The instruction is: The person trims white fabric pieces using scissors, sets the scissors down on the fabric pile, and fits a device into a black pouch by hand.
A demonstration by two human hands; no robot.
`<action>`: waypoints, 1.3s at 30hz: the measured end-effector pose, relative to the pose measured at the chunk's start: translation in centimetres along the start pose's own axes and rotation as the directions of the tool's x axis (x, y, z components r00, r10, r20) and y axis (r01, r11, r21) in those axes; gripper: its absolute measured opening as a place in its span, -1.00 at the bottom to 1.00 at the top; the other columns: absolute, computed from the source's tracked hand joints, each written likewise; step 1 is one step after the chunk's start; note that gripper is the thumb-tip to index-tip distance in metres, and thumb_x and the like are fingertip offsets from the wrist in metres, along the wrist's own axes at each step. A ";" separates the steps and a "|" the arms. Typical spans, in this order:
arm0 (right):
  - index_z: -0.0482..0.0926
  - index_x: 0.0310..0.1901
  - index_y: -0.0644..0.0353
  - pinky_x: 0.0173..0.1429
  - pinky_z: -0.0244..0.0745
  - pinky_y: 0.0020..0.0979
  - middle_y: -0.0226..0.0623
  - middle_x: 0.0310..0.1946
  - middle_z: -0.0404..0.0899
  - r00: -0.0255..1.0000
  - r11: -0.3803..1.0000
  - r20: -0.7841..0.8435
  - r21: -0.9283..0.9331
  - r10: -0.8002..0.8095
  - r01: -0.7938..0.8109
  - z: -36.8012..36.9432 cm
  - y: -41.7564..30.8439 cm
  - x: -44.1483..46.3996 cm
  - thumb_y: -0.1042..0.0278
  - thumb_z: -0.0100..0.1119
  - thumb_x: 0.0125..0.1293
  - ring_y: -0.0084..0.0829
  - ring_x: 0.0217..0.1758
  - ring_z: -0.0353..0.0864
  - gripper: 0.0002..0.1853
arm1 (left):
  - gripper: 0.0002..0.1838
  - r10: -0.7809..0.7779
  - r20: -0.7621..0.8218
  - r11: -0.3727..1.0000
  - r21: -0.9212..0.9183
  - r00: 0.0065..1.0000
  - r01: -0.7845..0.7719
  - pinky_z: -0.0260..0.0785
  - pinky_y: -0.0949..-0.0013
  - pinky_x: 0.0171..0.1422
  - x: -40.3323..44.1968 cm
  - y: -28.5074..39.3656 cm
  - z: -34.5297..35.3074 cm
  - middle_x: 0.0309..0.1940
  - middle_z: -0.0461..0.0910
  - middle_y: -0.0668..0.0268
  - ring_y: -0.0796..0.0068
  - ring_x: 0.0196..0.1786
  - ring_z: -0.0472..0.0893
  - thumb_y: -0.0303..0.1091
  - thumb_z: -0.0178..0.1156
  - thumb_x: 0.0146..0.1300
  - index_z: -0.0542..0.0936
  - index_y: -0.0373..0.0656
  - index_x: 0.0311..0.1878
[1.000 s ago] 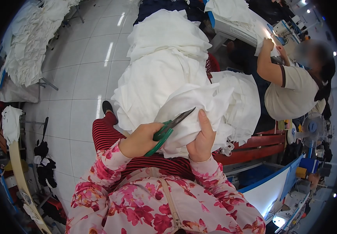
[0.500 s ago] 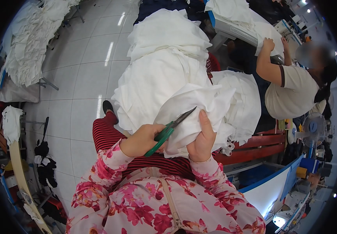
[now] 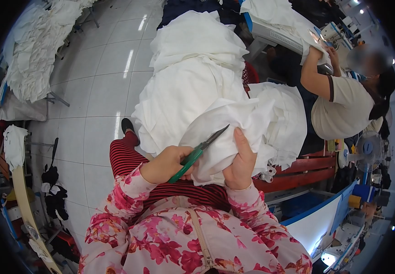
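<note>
My left hand is closed round the green handles of a pair of scissors. Their dark blades point up and to the right, over a loose piece of white cloth. That cloth is gripped by my right hand, its thumb on top near the blade tips and its other fingers hidden in the folds. The blades look nearly closed; whether they touch the cloth I cannot tell. Beneath and beyond lies a big heap of white fabric pieces, spread ahead of my lap.
On the right, a person handles white cloth at a sewing table. A red wooden bench and a fan stand nearby. More white pieces are piled at the far left, beyond the tiled floor.
My right hand has shifted slightly right and down, still with the cloth. The scissors have barely moved. The person on the right has moved their hands and cloth.
</note>
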State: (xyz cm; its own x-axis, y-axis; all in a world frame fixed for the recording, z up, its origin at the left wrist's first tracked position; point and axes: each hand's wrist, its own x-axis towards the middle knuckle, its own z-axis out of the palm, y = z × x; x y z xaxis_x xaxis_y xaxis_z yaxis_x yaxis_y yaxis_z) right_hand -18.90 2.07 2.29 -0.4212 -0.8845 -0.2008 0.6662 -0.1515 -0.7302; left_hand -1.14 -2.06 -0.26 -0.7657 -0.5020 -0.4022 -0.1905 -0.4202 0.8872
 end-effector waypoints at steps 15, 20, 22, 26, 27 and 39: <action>0.26 0.27 0.27 0.20 0.43 -0.33 -0.18 0.10 0.47 0.992 0.994 0.096 -0.079 0.080 -0.072 -0.5 -2.4 1.3 0.59 0.15 0.24 -0.31 0.12 0.51 -0.45 | -0.69 0.400 -0.140 0.717 0.664 0.906 -0.214 0.37 0.42 -0.30 -0.5 1.3 -0.7 -0.37 0.53 0.16 0.48 -0.44 0.48 -0.44 0.22 0.19 0.52 -0.29 0.00; 0.22 0.31 0.25 0.22 0.41 -0.30 -0.18 0.12 0.45 0.983 0.992 0.142 -0.066 0.115 -0.106 -0.9 -2.6 1.2 0.62 0.15 0.20 -0.30 0.15 0.49 -0.38 | -0.73 0.367 -0.087 0.728 0.647 0.926 -0.227 0.34 0.45 -0.32 -0.8 2.1 -1.0 -0.45 0.50 0.21 0.53 -0.45 0.45 -0.45 0.21 0.20 0.52 -0.30 -0.04; 0.20 0.32 0.23 0.22 0.41 -0.30 -0.18 0.14 0.43 0.980 0.990 0.149 -0.075 0.130 -0.120 -1.0 -2.6 1.2 0.63 0.15 0.18 -0.29 0.16 0.48 -0.36 | -0.74 0.312 -0.072 0.760 0.617 0.947 -0.204 0.35 0.40 -0.28 -1.0 2.7 -1.2 -0.42 0.51 0.17 0.43 -0.42 0.47 -0.44 0.22 0.18 0.53 -0.30 -0.06; 0.19 0.33 0.22 0.22 0.40 -0.30 -0.19 0.15 0.42 0.979 0.991 0.168 -0.081 0.116 -0.104 -0.8 -2.6 1.2 0.63 0.15 0.19 -0.30 0.17 0.47 -0.34 | -0.73 0.248 -0.048 0.762 0.627 0.968 -0.165 0.37 0.30 -0.21 -1.1 3.4 -1.7 -0.35 0.54 0.07 0.19 -0.35 0.52 -0.42 0.22 0.14 0.54 -0.27 -0.08; 0.19 0.33 0.22 0.22 0.40 -0.31 -0.19 0.15 0.42 0.979 0.991 0.166 -0.086 0.117 -0.103 -0.9 -2.5 1.2 0.63 0.15 0.19 -0.30 0.17 0.47 -0.34 | -0.73 0.249 -0.038 0.746 0.644 0.968 -0.167 0.36 0.30 -0.21 -1.1 3.5 -1.7 -0.36 0.54 0.07 0.19 -0.35 0.52 -0.42 0.22 0.14 0.54 -0.28 -0.09; 0.21 0.32 0.22 0.21 0.41 -0.32 -0.20 0.13 0.44 0.980 0.990 0.166 -0.096 0.114 -0.099 -1.2 -2.4 1.3 0.63 0.15 0.20 -0.32 0.16 0.48 -0.37 | -0.77 0.223 -0.033 0.767 0.623 0.974 -0.154 0.34 0.45 -0.35 -0.9 3.0 -2.2 -0.57 0.45 0.28 0.66 -0.47 0.39 -0.49 0.20 0.18 0.54 -0.35 -0.09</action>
State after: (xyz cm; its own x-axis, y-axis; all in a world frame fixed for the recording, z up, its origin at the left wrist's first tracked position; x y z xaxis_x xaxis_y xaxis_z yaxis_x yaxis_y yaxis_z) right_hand -21.81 1.77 3.03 -0.2346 -0.9569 -0.1714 0.6423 -0.0203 -0.7662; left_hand 0.32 -4.50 2.28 -0.7680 -0.6079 -0.2017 -0.4109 0.2261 0.8832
